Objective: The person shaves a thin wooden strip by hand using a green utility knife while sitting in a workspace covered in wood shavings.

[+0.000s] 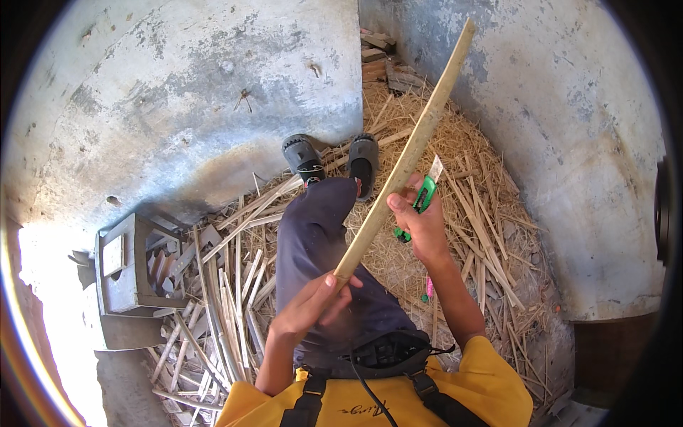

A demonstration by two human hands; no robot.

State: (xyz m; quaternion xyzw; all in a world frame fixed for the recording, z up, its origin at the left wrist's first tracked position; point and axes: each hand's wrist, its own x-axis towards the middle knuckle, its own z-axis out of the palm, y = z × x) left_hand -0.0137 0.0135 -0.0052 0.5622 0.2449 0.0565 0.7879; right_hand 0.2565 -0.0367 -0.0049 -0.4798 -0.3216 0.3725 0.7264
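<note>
A long, pale split bamboo strip [407, 155] slants from my lap up toward the far right, narrowing at its far end. My left hand [311, 304] is closed round its near end, over my thigh. Beside the middle of the strip, my right hand [421, 222] grips a green utility knife [425, 196]. Its blade is out and points up and away, apart from the strip's edge. The right thumb lies against the strip. Fingers of my right hand behind the knife are partly hidden.
Loose bamboo strips [235, 306] lie in a heap at the left, beside a grey box-like frame [124, 263]. Shavings [466, 142] and more strips cover the floor at right. Weathered walls [213, 85] close in left and right. My shoes [302, 153] rest near the left wall.
</note>
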